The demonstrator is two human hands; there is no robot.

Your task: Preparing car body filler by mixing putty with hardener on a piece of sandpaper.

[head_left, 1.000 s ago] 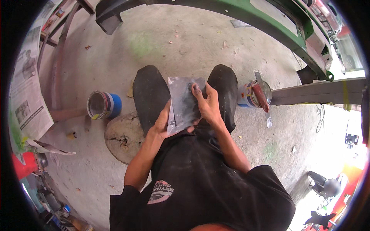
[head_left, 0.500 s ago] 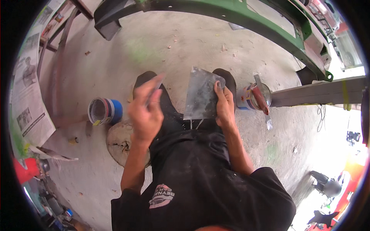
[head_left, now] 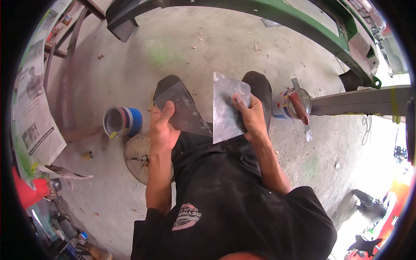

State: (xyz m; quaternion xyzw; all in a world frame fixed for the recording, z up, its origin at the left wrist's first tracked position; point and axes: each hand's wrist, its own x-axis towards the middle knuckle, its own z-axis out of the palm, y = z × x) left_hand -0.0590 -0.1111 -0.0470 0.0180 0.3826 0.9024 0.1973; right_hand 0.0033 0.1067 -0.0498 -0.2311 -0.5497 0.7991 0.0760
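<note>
**Now split: dark plate left, pale plate right**

Both plates sit mid-frame. Left hand grips the dark one, thumb on its face; right hand grips the pale one, thumb likewise. A second ago they overlapped, held between both hands; now they're side by side, so each hand controls its own plate and both upper faces show. Dark plate's lower corner reaches the pale one's edge; contact unclear. Around: blue can, left of centre; second can with red-handled tool across its top, right; wooden stump, lower left; green metal frame, top.
</note>
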